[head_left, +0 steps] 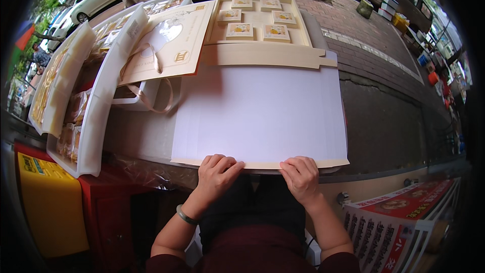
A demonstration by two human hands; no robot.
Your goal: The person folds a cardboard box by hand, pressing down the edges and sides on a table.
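A large sheet of card (268,114), white on its upper face, lies flat in front of me. It has a folded cream strip (252,55) along its far edge and a narrow cream fold along its near edge. My left hand (217,174) pinches that near edge left of the middle. To the right, my right hand (301,177) grips the same edge, thumb and fingers closed on it. Beyond the sheet stands a shallow cream box (306,33) holding several small square printed boxes (240,31). A cream printed gift bag (189,48) with ribbon handles (151,105) leans at the left.
White plastic crates (98,121) with wrapped goods stand on the left. Below them are a yellow box (50,207) and a red cabinet (108,222). A printed red and white sign (399,217) is at lower right. Brick pavement (364,53) and parked cars lie beyond.
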